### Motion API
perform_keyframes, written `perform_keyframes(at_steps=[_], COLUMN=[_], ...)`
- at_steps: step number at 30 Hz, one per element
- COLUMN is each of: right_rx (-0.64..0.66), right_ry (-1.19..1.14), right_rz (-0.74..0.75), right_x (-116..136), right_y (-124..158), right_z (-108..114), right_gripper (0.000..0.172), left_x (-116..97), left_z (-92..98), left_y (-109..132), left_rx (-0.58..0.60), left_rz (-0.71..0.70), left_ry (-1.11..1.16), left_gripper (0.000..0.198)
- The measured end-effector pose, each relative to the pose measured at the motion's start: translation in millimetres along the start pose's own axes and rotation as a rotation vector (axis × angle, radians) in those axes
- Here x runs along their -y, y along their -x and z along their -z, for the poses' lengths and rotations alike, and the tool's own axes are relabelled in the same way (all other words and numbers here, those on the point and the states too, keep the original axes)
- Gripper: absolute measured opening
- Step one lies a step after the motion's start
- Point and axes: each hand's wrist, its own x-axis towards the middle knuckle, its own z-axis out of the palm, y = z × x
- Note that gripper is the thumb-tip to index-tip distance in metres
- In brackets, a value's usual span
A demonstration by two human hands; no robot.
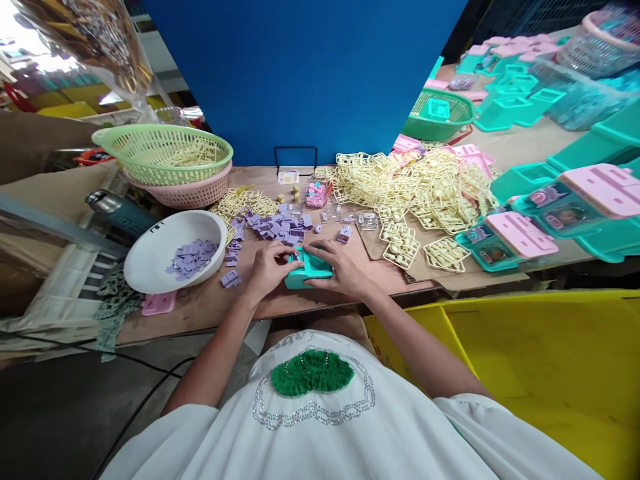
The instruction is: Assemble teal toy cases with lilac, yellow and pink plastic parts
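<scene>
A teal plastic box-shaped toy housing (316,268) rests near the table's front edge, between both hands. My right hand (341,269) is closed round its right side, thumb along the near face and fingers over the top. My left hand (273,268) pinches at the housing's left end, where a small dark piece shows by the fingertips; its kind is too small to tell. Just beyond lie a pile of small purple plastic parts (283,225), a single purple block (345,233) and some clear plastic pieces (367,221).
Cream sprue frames (425,183) heap at the right rear. A white bowl (213,257) of purple parts and stacked baskets (180,193) stand left, near a dark bottle (117,208). Assembled teal-and-pink toys (515,240) sit right, above a yellow bin (545,360). A blue panel (310,80) rises behind.
</scene>
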Motion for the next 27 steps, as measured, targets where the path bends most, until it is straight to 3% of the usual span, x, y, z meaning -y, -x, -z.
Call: perform_keyframes(at_steps=[13,27], right_rx=[-0.018,-0.031], right_ry=[0.005,-0.002], right_rz=[0.03,0.044], right_x=[-1.1,-5.5], right_y=[0.4,1.3], right_z=[-1.2,-3.1], right_gripper=[0.072,0.075], left_x=[8.1,-2.9], left_z=[4.2,14.6], left_y=[-4.1,-9.7], left_rx=[0.1,0.232], left_rz=[-0.034,-0.027], left_ry=[0.063,0.051], left_gripper=[0.03,0.021])
